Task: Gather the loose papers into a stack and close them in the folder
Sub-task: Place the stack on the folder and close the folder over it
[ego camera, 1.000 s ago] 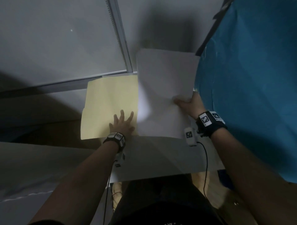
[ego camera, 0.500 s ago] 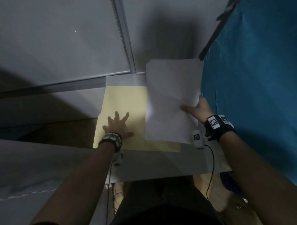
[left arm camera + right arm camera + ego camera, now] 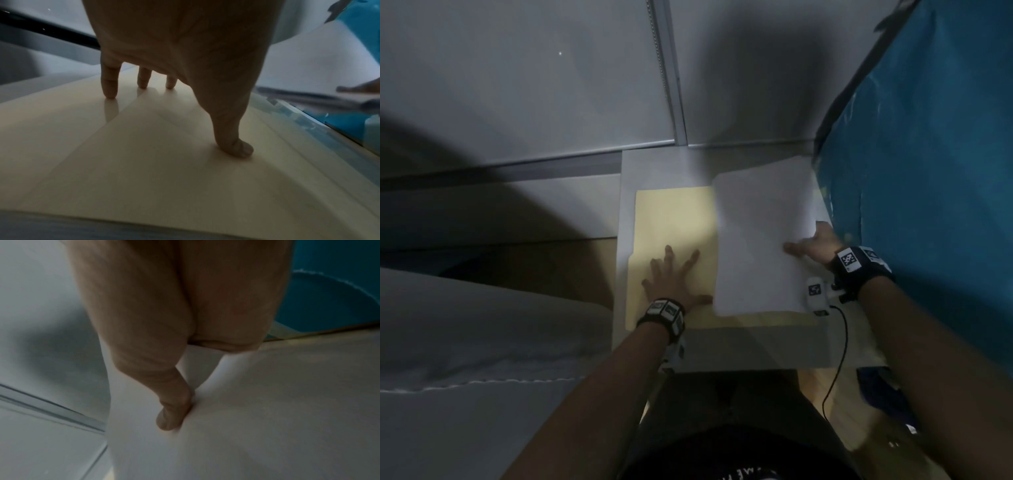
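Observation:
A pale yellow folder (image 3: 671, 222) lies open on a small white table (image 3: 756, 349). My left hand (image 3: 671, 274) presses flat on the folder's left half (image 3: 144, 162) with spread straight fingers (image 3: 110, 84). My right hand (image 3: 815, 245) pinches the right edge of the white paper stack (image 3: 760, 240), thumb on top (image 3: 172, 410), fingers hidden beneath. The stack (image 3: 267, 418) covers the folder's right half and sits low over it; whether it lies flat cannot be told.
A blue fabric surface (image 3: 928, 171) rises right beside the table's right edge. A grey wall with a metal track (image 3: 667, 68) stands behind. A grey cushion (image 3: 465, 342) lies to the left. A black cable (image 3: 839, 359) hangs from my right wrist.
The right hand has lowered the paper stack from a raised tilt down over the folder's right half. The left hand stayed pressed on the folder's left half.

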